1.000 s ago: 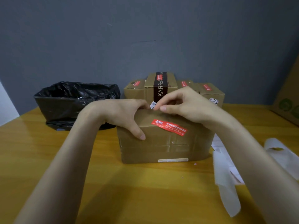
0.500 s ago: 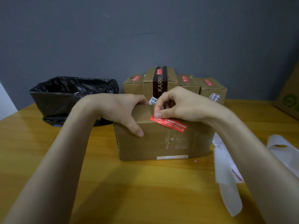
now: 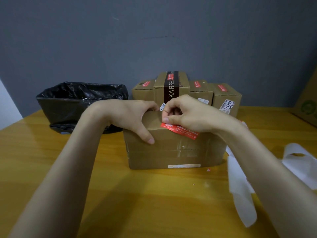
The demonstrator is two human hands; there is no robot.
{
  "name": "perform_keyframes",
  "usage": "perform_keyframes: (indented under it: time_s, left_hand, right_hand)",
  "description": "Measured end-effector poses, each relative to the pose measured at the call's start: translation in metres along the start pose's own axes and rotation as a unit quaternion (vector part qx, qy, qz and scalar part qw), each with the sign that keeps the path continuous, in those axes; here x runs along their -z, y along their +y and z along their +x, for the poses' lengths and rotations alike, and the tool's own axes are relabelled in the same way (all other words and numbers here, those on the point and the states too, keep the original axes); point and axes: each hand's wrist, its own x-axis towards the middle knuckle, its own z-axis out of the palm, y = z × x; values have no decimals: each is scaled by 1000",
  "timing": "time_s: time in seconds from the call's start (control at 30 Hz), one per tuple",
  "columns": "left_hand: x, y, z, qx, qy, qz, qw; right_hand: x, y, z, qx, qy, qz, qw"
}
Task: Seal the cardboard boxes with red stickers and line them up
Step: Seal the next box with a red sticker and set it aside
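1. The table [image 3: 120,194] held the cardboard box [image 3: 171,152] at its middle, just in front of the sealed boxes [image 3: 226,95] lined up by the wall.
2. The left hand [image 3: 130,115] gripped the box's top edge, thumb on its front.
3. The right hand [image 3: 187,112], fingers curled, pinched the red sticker [image 3: 183,132], which slanted across the box's upper front.
4. Sealing seemed under way; next, that held end likely needed pressing over the top seam.

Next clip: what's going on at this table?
A person is sealing a brown cardboard box on the wooden table. The left hand grips its top edge, thumb down the front; the right hand pinches a red rectangular sticker against the upper front edge. Four stickered cardboard boxes stand lined up behind.
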Motion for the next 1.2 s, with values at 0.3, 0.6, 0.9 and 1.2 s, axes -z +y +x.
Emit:
perform_keyframes:
  time_s: [0.3, 0.6, 0.9, 1.2]
  left_hand:
    - [0, 0, -1, 3, -5, -19, 1000]
    - [0, 0, -2, 0, 0, -18, 1000]
    - [0, -1, -3, -4, 0, -30, 1000]
    - [0, -2, -4, -10, 5, -41, 999]
  right_hand:
    - [10, -1, -8, -5, -74, -7, 997]
    - [12, 11, -6, 41, -14, 65, 997]
    - [8, 11, -3, 63, 8, 56, 996]
    - [19, 14, -11, 70, -9, 125, 990]
